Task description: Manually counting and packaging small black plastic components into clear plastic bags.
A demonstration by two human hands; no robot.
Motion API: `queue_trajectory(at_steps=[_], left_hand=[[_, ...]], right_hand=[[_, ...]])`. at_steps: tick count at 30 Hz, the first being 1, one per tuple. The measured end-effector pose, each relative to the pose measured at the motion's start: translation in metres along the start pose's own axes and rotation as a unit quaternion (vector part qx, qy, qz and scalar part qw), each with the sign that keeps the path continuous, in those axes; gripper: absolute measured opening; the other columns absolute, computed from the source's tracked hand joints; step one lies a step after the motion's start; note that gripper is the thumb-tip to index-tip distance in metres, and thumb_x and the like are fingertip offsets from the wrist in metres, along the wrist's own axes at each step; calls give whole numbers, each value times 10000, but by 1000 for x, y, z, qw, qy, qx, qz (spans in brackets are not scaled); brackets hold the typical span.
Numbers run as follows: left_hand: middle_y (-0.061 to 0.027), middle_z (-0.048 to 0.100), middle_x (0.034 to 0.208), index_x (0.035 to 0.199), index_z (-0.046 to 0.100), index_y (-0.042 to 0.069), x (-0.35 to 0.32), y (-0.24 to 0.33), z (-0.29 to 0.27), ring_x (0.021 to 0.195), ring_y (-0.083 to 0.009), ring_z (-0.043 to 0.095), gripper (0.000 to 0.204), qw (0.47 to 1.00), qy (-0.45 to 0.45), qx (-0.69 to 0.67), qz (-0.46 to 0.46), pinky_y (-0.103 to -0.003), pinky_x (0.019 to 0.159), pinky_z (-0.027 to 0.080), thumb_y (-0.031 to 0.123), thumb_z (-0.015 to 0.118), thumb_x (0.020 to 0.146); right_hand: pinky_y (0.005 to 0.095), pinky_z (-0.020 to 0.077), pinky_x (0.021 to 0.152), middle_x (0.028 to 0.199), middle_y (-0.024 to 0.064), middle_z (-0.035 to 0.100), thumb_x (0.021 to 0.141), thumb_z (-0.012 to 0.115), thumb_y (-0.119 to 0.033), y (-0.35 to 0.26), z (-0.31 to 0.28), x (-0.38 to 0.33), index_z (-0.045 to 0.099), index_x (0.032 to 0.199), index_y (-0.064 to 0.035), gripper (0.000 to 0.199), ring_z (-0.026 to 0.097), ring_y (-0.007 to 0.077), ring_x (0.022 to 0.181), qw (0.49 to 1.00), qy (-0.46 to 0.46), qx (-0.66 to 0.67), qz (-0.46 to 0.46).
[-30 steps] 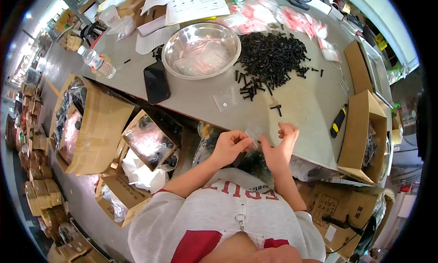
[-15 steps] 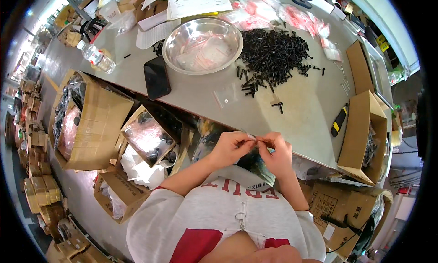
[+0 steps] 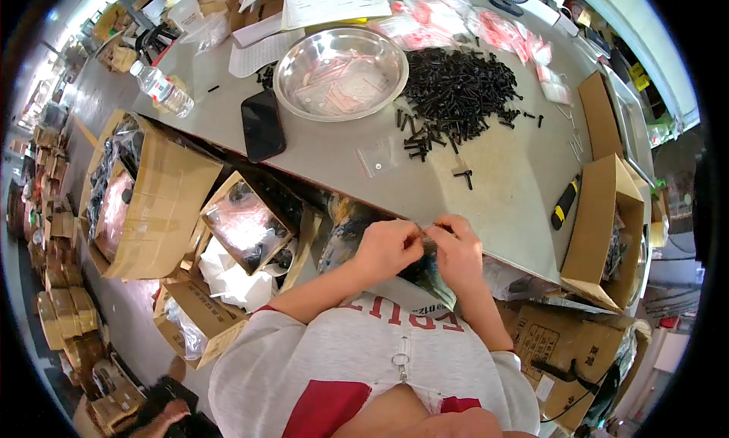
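Found left hand (image 3: 389,250) and right hand (image 3: 458,254) near centre of frame, with fingers pinching small item between fingertips, too hidden to identify. Judged liable to slip below table (image 3: 323,151) edge through loose grip.

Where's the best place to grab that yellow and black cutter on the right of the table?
Probably mid-handle: bring your right hand to the cutter from its left and pinch across its width. Its body is long and narrow, pointing roughly away from you, and the cardboard box stands close on its right. I can't tell whether the blade is out.
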State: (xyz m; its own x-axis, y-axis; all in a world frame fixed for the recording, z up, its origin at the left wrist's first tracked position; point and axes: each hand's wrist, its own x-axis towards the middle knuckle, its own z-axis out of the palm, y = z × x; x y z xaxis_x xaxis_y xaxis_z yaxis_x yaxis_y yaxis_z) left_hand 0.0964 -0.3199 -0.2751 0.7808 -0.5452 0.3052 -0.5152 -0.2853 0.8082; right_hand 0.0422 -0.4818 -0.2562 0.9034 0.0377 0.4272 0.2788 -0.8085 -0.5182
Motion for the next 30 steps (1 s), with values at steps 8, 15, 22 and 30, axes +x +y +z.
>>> queue_trajectory(at_steps=[8, 15, 22, 30], left_hand=[[4, 596, 779, 863, 590, 4, 3, -20, -7, 720, -80, 534, 107, 876, -112, -411, -225, -234, 656, 441, 110, 588, 875], [-73, 529, 1278, 1132, 609, 146, -74, -108, 38, 1188, -295, 460, 367, 951, -96, 278, -92, -495, 952, 371, 340, 627, 821], [-38, 428, 1391, 1179, 600, 186, -96, -147, 46, 1285, -282, 353, 398, 931, -88, 349, -65, -556, 1002, 302, 356, 602, 819], [-120, 625, 916, 927, 593, 56, -98, -154, 40, 821, -281, 597, 222, 969, -6, 135, -207, -382, 706, 471, 236, 667, 820]], right_hand=[[371, 496, 716, 991, 105, 539, 749, 662, -38, -7, -17, 4, 632, 898, -70, 155, 589, 294, 839, 988, -119, 60, -73], [359, 503, 676, 933, 133, 602, 796, 644, -16, 20, -1, -8, 615, 881, -23, 91, 605, 306, 793, 991, -78, 107, 29], [349, 504, 671, 912, 142, 615, 794, 647, -7, 19, -6, -19, 634, 875, 0, 82, 612, 307, 756, 989, -53, 117, 68], [343, 503, 656, 914, 137, 612, 771, 668, -8, 9, 4, -15, 639, 858, -17, 92, 611, 288, 763, 987, -65, 142, 26]])
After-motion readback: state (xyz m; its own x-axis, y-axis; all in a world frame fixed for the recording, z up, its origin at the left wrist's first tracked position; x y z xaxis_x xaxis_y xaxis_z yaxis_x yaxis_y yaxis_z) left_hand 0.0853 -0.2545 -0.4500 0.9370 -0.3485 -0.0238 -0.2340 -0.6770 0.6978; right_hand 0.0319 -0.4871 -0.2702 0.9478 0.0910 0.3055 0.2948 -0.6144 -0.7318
